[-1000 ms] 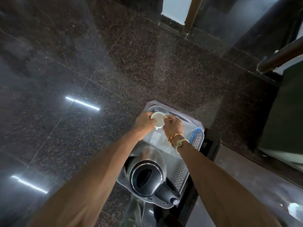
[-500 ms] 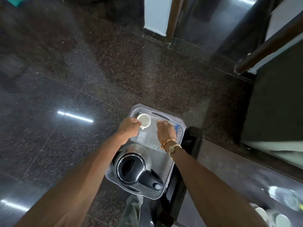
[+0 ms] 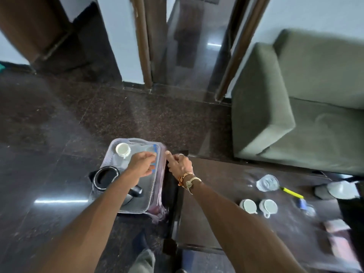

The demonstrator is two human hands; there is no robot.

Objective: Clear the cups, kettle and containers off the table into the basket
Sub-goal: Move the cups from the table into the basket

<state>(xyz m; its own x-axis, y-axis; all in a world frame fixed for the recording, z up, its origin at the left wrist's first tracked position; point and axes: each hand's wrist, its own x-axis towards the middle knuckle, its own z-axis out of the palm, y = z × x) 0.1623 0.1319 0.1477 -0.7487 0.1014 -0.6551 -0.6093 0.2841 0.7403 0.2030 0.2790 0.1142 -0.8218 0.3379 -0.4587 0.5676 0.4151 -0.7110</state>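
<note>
Although the basket [image 3: 146, 196] itself reads fairly well, much else is smeared; the things well to its right, at the far end of the dark worktop [image 3: 216, 186], are blurred shapes only: something white [image 3: 342, 190], a small blue item [image 3: 302, 203] and a pinkish flat packet [image 3: 336, 225]. Both forearms cover part of the basket's near side, and the kettle [image 3: 106, 177] is partly hidden under the left one; its open mouth and dark handle show. The basket stands on the floor, touching the worktop's left edge; in its far left corner sits a white cup [image 3: 122, 149], mouth up; beside that cup lies a clear container [image 3: 146, 149] with a blue clip; the kettle fills the near left part. The left hand [image 3: 141, 164] hovers over the clear container, fingers relaxed and released, grasping nothing visible. The right hand [image 3: 180, 165] is at the basket's right rim, forefinger stretched towards it; whether it pinches the rim I cannot tell. Right of the basket, on the worktop, stand two white cups [image 3: 248, 206] side by side, a clear lidded container [image 3: 267, 182] beyond them, and a yellow pen [image 3: 291, 192].
</note>
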